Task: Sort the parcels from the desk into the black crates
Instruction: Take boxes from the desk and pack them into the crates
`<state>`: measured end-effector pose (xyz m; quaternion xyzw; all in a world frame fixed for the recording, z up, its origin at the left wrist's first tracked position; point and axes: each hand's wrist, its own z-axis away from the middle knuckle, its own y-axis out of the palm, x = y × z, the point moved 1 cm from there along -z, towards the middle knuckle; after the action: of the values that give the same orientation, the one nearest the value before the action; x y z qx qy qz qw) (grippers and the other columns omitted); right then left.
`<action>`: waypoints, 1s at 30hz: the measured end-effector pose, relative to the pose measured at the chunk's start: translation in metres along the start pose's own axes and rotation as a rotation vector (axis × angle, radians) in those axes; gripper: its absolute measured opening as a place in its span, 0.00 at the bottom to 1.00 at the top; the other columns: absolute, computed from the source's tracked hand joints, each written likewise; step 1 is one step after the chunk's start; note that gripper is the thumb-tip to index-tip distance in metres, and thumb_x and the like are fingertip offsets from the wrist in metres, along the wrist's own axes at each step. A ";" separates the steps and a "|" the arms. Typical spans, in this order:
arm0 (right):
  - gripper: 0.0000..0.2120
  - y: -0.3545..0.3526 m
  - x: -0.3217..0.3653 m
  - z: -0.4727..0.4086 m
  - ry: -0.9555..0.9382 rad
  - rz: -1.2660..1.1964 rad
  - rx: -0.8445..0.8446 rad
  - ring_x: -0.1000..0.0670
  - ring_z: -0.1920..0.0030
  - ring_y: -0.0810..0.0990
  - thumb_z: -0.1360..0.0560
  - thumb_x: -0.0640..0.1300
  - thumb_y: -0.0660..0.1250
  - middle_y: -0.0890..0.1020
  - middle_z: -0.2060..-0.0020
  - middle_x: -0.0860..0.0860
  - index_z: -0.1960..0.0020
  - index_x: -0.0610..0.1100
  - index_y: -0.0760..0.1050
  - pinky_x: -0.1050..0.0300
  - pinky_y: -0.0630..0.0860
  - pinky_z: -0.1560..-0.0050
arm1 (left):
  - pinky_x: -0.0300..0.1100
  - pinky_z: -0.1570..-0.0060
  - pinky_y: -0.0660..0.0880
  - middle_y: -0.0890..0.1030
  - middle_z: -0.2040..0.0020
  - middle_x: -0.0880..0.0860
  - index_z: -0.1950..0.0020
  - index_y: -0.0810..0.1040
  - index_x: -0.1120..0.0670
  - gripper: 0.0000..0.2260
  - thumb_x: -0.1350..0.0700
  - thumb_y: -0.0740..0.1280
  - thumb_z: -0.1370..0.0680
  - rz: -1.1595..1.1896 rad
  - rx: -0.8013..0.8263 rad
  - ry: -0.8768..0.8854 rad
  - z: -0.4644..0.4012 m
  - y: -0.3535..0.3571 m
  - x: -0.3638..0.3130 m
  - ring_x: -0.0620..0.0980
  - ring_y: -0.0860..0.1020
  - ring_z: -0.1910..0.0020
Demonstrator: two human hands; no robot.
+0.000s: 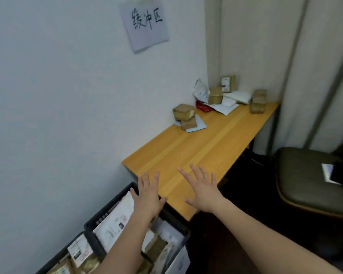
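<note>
Both hands stretched forward, palms down, fingers straight and spread, gripping nothing. Left hand point(148, 196) poised over the near corner of the counter and the far rim of a crate, bare forearm running back across the crate's contents. Right hand point(203, 189) over the near end of the counter, just beside the left, forearm angling in from the lower right. Cannot tell whether either palm touches the wood.

Long pale-wood counter point(212, 141) set along a white wall point(57, 95), bare at the near end. Two black plastic crates below the left forearm: nearer-the-counter crate point(109, 209) holding a large white labelled mailer and brown boxes; second crate point(57, 258) at the bottom left, packed with labelled brown parcels.

Remaining parcels well apart from the hands, at the far end of the counter: a pair of brown cardboard boxes point(184, 115) on a flat white envelope by the wall; a heap of white padded mailers point(229, 100) in the corner with a red packet point(203, 107) and small brown boxes point(216, 95) among them; a stack of brown boxes point(258, 101) near the far right edge.

Dark padded chair seat point(305, 184) at right. White paper sign with handwritten characters point(146, 22) on the wall above.
</note>
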<state>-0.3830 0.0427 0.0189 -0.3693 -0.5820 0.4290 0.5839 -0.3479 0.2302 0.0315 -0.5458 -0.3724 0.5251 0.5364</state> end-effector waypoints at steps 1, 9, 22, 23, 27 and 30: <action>0.49 -0.013 -0.025 -0.001 0.016 0.010 -0.027 0.42 0.21 0.38 0.24 0.55 0.69 0.36 0.21 0.52 0.24 0.66 0.32 0.32 0.40 0.26 | 0.65 0.26 0.47 0.37 0.20 0.55 0.21 0.36 0.42 0.40 0.42 0.64 0.20 -0.003 -0.010 0.031 -0.014 0.001 -0.028 0.57 0.40 0.21; 0.45 -0.099 -0.203 -0.006 0.183 0.039 -0.124 0.41 0.21 0.39 0.23 0.58 0.66 0.39 0.21 0.50 0.23 0.65 0.33 0.32 0.42 0.25 | 0.65 0.26 0.49 0.34 0.21 0.54 0.21 0.38 0.43 0.39 0.44 0.64 0.20 -0.021 0.028 0.199 -0.096 0.015 -0.209 0.58 0.39 0.21; 0.44 -0.132 -0.323 -0.107 0.297 0.012 -0.119 0.42 0.21 0.38 0.23 0.59 0.66 0.39 0.21 0.50 0.24 0.66 0.34 0.32 0.39 0.25 | 0.65 0.27 0.49 0.37 0.20 0.53 0.20 0.39 0.44 0.39 0.42 0.64 0.21 -0.098 0.087 0.244 -0.251 0.028 -0.292 0.60 0.40 0.21; 0.44 -0.135 -0.332 -0.122 0.308 0.017 -0.114 0.42 0.21 0.38 0.23 0.59 0.66 0.39 0.21 0.50 0.24 0.65 0.34 0.32 0.39 0.25 | 0.65 0.27 0.49 0.37 0.21 0.53 0.20 0.39 0.44 0.39 0.42 0.64 0.21 -0.099 0.091 0.243 -0.269 0.029 -0.295 0.60 0.40 0.21; 0.43 -0.155 -0.366 -0.186 0.354 0.052 -0.101 0.41 0.21 0.40 0.22 0.56 0.66 0.40 0.21 0.48 0.22 0.64 0.36 0.31 0.40 0.26 | 0.65 0.26 0.48 0.36 0.21 0.54 0.20 0.39 0.43 0.40 0.43 0.65 0.20 -0.053 0.091 0.262 -0.347 0.031 -0.310 0.61 0.40 0.21; 0.43 -0.173 -0.388 -0.238 0.395 0.068 -0.087 0.41 0.21 0.41 0.23 0.55 0.67 0.41 0.21 0.49 0.22 0.64 0.38 0.30 0.42 0.25 | 0.65 0.26 0.48 0.35 0.20 0.54 0.20 0.37 0.43 0.40 0.43 0.64 0.20 -0.049 0.111 0.264 -0.402 0.029 -0.317 0.60 0.39 0.21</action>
<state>-0.1158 -0.3645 0.0269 -0.4905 -0.4613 0.3422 0.6554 -0.0158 -0.1600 0.0075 -0.5703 -0.2824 0.4554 0.6226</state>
